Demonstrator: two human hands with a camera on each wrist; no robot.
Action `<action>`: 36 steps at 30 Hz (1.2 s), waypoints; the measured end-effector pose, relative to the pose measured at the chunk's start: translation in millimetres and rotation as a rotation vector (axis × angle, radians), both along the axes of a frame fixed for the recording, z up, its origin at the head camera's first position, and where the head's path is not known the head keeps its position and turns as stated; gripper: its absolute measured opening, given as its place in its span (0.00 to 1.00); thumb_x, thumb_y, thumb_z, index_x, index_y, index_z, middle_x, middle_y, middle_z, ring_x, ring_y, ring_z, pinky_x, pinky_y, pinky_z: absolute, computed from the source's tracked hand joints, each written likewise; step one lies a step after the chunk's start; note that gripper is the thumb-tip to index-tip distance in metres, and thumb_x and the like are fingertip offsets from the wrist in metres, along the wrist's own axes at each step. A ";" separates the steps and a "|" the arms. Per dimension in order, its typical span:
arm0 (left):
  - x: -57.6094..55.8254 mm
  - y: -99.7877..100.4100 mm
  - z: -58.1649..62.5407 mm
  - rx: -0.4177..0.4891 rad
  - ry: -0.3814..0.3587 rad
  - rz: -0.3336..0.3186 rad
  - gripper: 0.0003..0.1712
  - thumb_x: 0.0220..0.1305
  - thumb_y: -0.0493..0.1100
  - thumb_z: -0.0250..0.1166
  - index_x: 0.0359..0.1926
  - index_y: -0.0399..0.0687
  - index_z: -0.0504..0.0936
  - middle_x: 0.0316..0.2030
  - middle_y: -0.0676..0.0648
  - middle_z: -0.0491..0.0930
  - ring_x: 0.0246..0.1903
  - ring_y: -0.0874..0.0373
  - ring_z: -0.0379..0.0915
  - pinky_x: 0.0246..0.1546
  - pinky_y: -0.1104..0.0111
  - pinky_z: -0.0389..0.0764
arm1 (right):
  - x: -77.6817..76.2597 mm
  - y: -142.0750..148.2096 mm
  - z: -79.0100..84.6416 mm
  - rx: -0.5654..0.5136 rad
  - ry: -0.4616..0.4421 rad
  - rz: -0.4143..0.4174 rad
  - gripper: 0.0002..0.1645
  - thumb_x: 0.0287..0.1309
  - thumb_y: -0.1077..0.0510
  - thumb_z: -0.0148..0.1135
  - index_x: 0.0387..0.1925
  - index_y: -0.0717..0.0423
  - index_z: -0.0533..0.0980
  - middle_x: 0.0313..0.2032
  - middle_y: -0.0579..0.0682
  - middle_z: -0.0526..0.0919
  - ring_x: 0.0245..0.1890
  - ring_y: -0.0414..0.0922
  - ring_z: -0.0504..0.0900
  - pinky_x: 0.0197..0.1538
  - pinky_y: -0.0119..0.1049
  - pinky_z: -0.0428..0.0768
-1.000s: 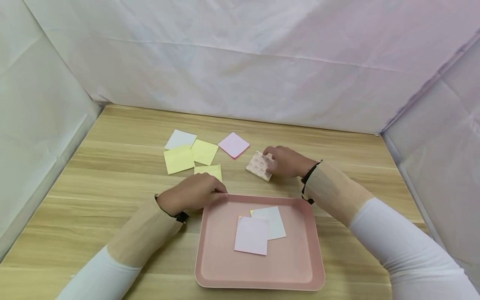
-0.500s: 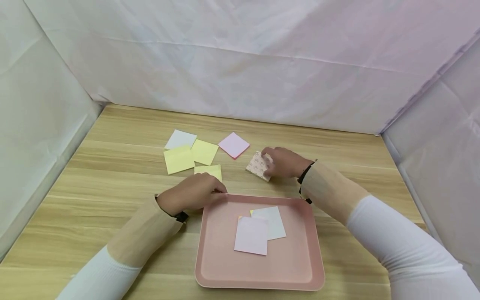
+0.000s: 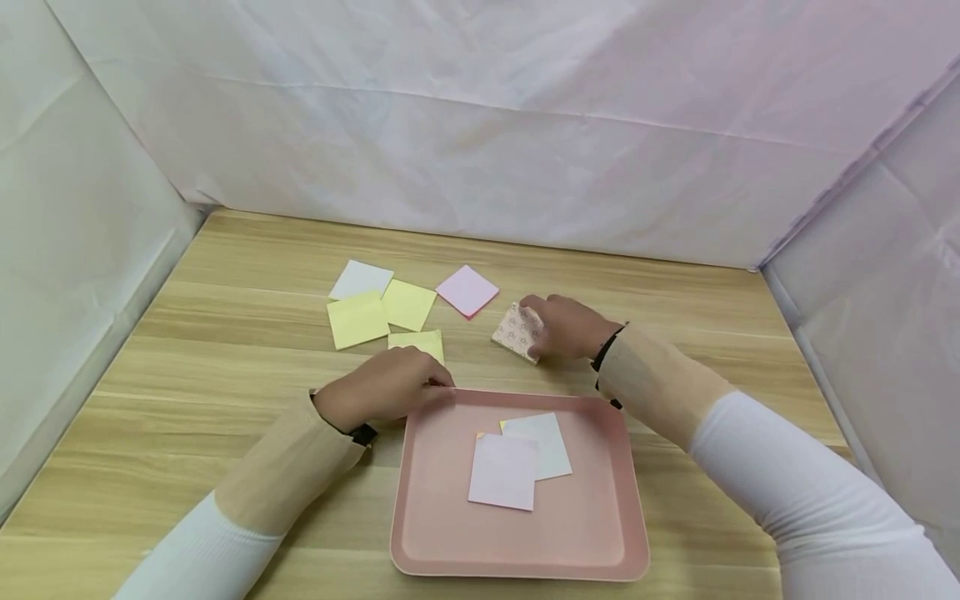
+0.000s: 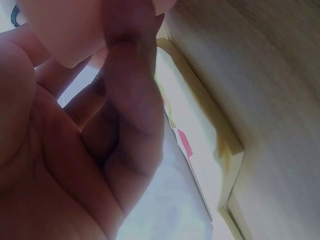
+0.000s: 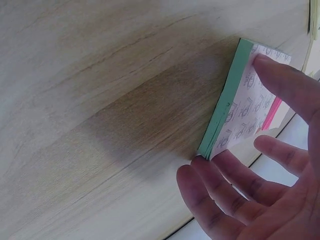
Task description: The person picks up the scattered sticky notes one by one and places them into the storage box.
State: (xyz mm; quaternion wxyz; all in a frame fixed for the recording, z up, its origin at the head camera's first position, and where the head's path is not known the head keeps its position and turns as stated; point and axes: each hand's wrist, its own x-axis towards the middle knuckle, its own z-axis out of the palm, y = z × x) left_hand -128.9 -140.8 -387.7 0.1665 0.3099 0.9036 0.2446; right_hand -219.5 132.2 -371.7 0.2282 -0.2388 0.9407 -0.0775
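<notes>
My left hand (image 3: 390, 383) grips the far left corner of a pink tray (image 3: 442, 533); in the left wrist view its thumb and fingers hold the tray wall (image 4: 70, 35). My right hand (image 3: 573, 325) holds a sticky note pad (image 3: 514, 330) with a printed backing facing up, lying on the table beyond the tray. In the right wrist view, the thumb lies over one end of this green-edged pad (image 5: 245, 110) and fingertips touch the opposite corner. Inside the tray, a pale pink pad (image 3: 502, 473) partly overlaps a white pad (image 3: 551, 446).
Left of the right hand lies a pink pad (image 3: 467, 289). Farther left are a white pad (image 3: 361, 278) and yellow pads, one (image 3: 357, 319) overlapping its neighbours. Another yellow pad (image 3: 420, 340) sits partly behind the left hand. White fabric walls (image 3: 450, 150) bound the wooden table.
My right hand has shifted slightly left, farther over the printed pad, which stays in its place. The left hand and the tray have not visibly moved.
</notes>
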 end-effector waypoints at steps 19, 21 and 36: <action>1.1 0.6 1.1 -0.004 0.001 0.003 0.09 0.68 0.46 0.64 0.33 0.62 0.89 0.25 0.62 0.82 0.27 0.68 0.71 0.33 0.70 0.75 | 1.8 -5.0 1.9 0.010 0.010 -0.045 0.55 0.53 0.50 0.76 0.76 0.51 0.55 0.61 0.65 0.71 0.55 0.58 0.76 0.59 0.52 0.76; 1.2 0.8 0.6 -0.005 0.003 0.004 0.09 0.69 0.46 0.64 0.32 0.62 0.89 0.25 0.62 0.81 0.26 0.68 0.71 0.33 0.70 0.75 | 1.8 -5.0 0.9 0.024 0.016 -0.042 0.57 0.53 0.49 0.76 0.76 0.50 0.53 0.61 0.65 0.71 0.58 0.59 0.75 0.60 0.53 0.76; 1.1 0.9 1.8 0.001 0.002 -0.001 0.10 0.69 0.46 0.63 0.32 0.62 0.89 0.25 0.63 0.81 0.26 0.68 0.71 0.34 0.70 0.75 | 0.2 -1.3 5.8 0.016 0.051 -0.061 0.53 0.53 0.48 0.74 0.74 0.56 0.57 0.59 0.62 0.75 0.56 0.58 0.76 0.56 0.52 0.77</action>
